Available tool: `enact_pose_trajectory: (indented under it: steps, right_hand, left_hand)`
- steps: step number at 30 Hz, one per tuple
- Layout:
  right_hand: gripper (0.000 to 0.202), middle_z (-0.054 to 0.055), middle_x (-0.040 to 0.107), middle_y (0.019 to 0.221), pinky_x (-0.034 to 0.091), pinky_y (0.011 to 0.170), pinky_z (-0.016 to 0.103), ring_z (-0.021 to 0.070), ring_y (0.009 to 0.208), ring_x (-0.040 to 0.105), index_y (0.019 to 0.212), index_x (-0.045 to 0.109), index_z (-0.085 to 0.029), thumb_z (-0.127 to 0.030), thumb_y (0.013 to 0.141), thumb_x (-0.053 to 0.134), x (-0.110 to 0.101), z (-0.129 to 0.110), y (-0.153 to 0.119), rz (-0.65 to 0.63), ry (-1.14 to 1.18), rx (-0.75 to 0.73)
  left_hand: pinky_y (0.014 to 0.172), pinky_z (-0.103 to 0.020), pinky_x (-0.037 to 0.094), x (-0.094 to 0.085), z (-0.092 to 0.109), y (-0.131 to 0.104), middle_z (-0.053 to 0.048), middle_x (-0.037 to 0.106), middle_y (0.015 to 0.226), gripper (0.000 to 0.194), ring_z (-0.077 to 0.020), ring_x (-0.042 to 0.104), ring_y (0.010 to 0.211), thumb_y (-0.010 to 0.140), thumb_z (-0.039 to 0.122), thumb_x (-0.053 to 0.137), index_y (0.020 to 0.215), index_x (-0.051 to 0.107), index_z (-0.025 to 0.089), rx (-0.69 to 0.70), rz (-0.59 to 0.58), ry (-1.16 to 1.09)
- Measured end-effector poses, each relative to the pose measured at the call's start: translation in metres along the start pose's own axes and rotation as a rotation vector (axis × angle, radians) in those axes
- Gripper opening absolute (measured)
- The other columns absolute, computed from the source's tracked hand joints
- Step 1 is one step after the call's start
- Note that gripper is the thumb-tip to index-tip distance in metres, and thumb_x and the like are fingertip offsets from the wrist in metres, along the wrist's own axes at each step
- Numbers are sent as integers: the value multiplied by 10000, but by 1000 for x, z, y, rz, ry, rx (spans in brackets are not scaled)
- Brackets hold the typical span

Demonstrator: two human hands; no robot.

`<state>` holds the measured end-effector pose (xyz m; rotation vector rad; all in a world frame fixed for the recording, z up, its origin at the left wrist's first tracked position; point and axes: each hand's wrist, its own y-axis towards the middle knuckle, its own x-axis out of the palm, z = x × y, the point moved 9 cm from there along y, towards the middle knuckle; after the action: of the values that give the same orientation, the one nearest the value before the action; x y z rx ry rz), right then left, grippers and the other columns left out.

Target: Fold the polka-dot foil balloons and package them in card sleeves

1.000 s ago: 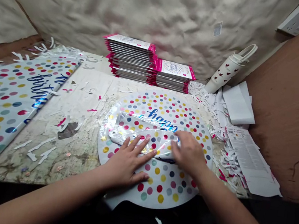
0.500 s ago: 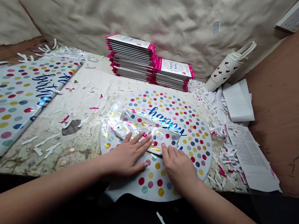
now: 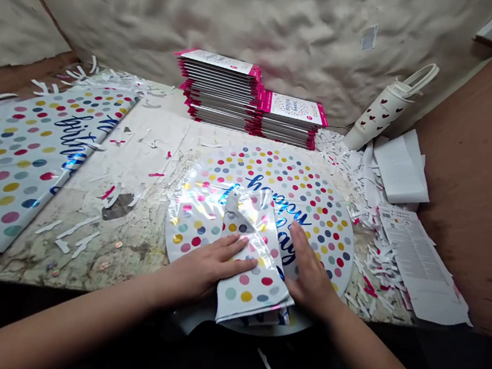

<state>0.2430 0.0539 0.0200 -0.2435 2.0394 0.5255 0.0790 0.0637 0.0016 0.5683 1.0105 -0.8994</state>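
A folded foil balloon, white with coloured dots, lies lengthwise toward me on a flat round foil balloon with dots and blue "happy" lettering. My left hand rests on the folded balloon's left side, fingers stretched across its surface. Its lower end is thick with layers and reaches the round balloon's near edge. At its right edge, my right hand stands on its side, fingers extended and holding nothing. The folded balloon's small tail points away from me. Part of the lettering is covered.
Another dotted balloon, folded in half, lies at the left. Stacks of pink-edged packets stand at the back. A white tumbler with hearts is at back right, near paper scraps and a printed sheet.
The folded balloon has turned from lying crosswise to pointing toward me. My right hand has come off its top to its right side. My left hand stays on it.
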Motion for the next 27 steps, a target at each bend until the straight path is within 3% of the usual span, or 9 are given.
enact_pose_trajectory:
  steps: [4,6,10,13,16,18,20,23,27]
  right_hand:
    - [498,59,463,1354,236,1098,463,201,1318,303,1357,368,-264,-123,883,423,21,-42,-2,-205,111,-399]
    - [436,31,519,1302,281,1084,420,169,1268,394,1298,453,-284,-114,901,394,25,-49,-4,-346,231,-411]
    - [316,26,599,1212,361,1031,388,187,1150,533,1146,600,-269,-212,848,512,25,-28,8,-458,536,-113]
    - [198,46,703,965,484,876,349,200,922,648,937,669,-202,-309,820,551,30,9,24,-390,808,331]
    - [245,43,691,751,534,669,305,165,679,655,866,618,-172,-384,854,498,46,43,25,-271,1036,838]
    - [230,24,656,649,511,527,260,139,548,613,853,584,-174,-386,859,496,55,51,25,-260,1060,1013]
    - [204,3,620,584,468,444,225,126,485,573,820,572,-176,-376,841,533,56,56,31,-250,1010,1045]
    - [191,-12,599,556,433,413,195,112,467,542,776,579,-177,-364,814,576,52,62,43,-246,955,1012]
    - [180,-40,563,514,360,354,167,80,392,459,755,576,-182,-356,793,604,50,62,54,-302,939,952]
  left_hand:
    - [1081,-432,269,4,13,1,-78,237,1476,529,-273,180,1360,872,254,439,1389,325,251,80,-86,8]
    - [1096,-435,234,0,6,2,-125,215,1475,607,-280,163,1363,846,289,467,1409,278,161,28,-95,44]
    - [1105,-449,186,-13,-12,4,-127,224,1473,790,-299,188,1355,779,498,535,1422,235,151,-19,-118,52]
    - [1101,-488,147,-23,-18,8,-98,293,1456,818,-309,249,1336,727,589,565,1405,286,225,48,-154,2]
    - [1086,-514,165,-29,-24,14,-50,394,1411,630,-314,261,1330,784,548,534,1342,406,283,61,-169,-42]
    - [1061,-492,244,-31,-32,20,-17,454,1370,432,-312,285,1314,835,495,492,1220,553,309,-16,-110,-75]
    - [1021,-460,320,-35,-45,25,-11,510,1317,323,-303,358,1261,850,482,471,1018,686,308,-176,34,-115]
    - [958,-462,375,-40,-57,25,-41,576,1173,329,-289,463,1119,815,494,505,758,735,266,-398,226,-124]
    - [859,-411,434,-41,-51,27,-45,581,971,298,-239,525,947,754,492,579,680,696,228,-387,208,-158]
